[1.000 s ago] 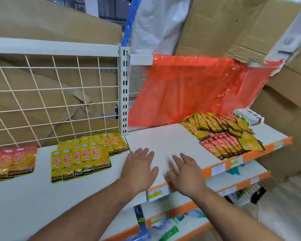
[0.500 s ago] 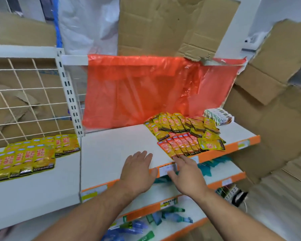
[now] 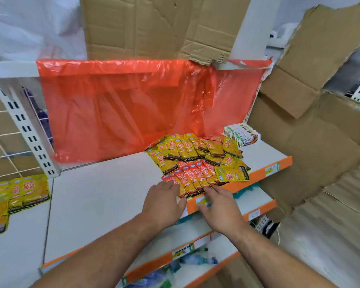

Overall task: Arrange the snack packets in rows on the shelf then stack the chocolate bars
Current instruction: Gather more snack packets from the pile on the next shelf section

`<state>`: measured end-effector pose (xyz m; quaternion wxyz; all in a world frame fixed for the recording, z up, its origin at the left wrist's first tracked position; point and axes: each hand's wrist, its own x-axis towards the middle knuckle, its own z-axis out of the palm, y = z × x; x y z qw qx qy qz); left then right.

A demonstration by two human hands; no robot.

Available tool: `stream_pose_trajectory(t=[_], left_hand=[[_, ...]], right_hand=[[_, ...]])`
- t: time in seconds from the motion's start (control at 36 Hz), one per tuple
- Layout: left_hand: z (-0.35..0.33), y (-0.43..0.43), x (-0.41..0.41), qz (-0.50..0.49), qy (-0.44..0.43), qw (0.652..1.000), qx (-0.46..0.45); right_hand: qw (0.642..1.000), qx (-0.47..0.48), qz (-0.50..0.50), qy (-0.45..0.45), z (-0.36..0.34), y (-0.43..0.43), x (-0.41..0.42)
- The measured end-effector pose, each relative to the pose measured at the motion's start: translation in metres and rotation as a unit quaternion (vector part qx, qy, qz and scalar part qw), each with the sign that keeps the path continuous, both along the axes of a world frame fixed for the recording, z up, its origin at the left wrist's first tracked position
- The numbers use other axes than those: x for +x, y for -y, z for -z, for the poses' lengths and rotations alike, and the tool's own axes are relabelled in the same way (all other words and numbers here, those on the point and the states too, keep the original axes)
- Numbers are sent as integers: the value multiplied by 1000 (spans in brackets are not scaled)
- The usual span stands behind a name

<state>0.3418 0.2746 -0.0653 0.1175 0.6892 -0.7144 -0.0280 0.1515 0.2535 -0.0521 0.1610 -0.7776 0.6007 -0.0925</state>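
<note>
Now the white shelf (image 3: pixel 104 194) below the orange plastic sheet (image 3: pixel 116 109) is seen from further along than a second ago, and both hands have been carried off the bare board under the sheet's middle towards its right end.

Under that right end a loose heap of yellow snack packets (image 3: pixel 187 150) is spread, overlapping and skewed. A rough row of red snack packets (image 3: pixel 193 177) is laid in front of them, further out from the sheet. Just past the sheet's lower right corner, the chocolate bars (image 3: pixel 242 136) are lined up side by side, not yet stacked. Well to the left of the sheet, a tidy block of yellow packets (image 3: pixel 27 190) is already set in rows.

The left hand (image 3: pixel 162 202) is held flat with straight fingers, its tips brought against the leftmost red packet. The right hand (image 3: pixel 218 206) is spread wide, and its fingertips are placed at the near edge of the red row. Nothing is gripped by either.

From this it is judged that one group is finished and the second heap is about to be sorted, with the bars left for last.
</note>
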Motion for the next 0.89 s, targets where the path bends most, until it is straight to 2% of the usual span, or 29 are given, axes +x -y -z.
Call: stream_pose_trajectory(t=[0.14,0.33,0.5,0.61,0.72,0.81,0.89], left_hand=[[5,31,2,16,-7,1000,-11],[6,46,14,40,-16,999,19],[7,47,14,0,-54,998,44],[6,48,15,-8,-45,998,43],[1,46,19,-60,-56,995,57],[1,43,28,-118,-93,985,82],[1,38,36,-196,-106,967,122]], right_hand=[[1000,-19,-6,-23,-4,25,5],[996,-49,-53,-45,3,52,26],[988,-97,-98,-62,15,63,42],[980,-135,-130,-73,15,74,47],[973,-133,-174,-71,10,79,51],[968,-82,-225,-81,4,78,58],[968,-23,-247,-32,4,73,64]])
